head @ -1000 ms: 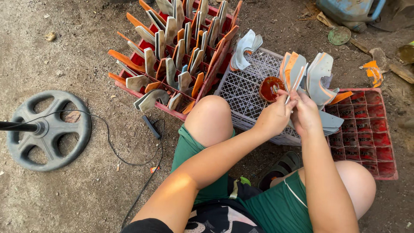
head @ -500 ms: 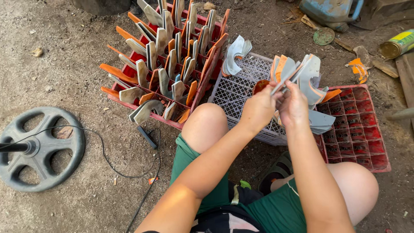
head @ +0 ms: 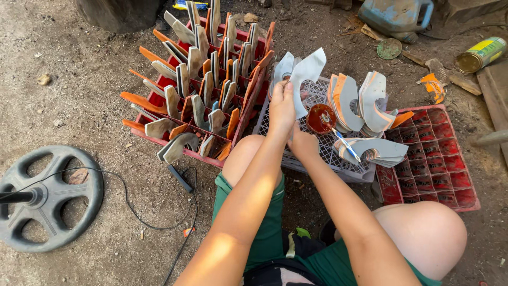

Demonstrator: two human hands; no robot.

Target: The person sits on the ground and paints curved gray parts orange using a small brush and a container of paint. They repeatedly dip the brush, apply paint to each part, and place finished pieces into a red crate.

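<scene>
My left hand [head: 282, 106] is raised over the grey mesh crate [head: 317, 159] and shut on a grey curved cut-out piece [head: 309, 69], held upright beside the red crate [head: 174, 148] of standing grey and orange pieces. My right hand [head: 302, 144] sits just below it, its fingers hidden behind my left wrist. A small red pot [head: 319, 117] with a brush [head: 341, 140] resting in it stands on the mesh crate to the right of both hands.
Stacks of grey and orange pieces [head: 365, 100] lie on the mesh crate. A red compartment crate [head: 434, 164] sits at the right. A black wheel-shaped base [head: 47, 196] and a cable [head: 132, 212] lie on the dirt at left. A can [head: 481, 53] and a blue jerrycan [head: 397, 16] are at the back right.
Both hands were at the pot with the brush. The brush now rests in the pot, and my left hand has lifted the grey piece up and to the left.
</scene>
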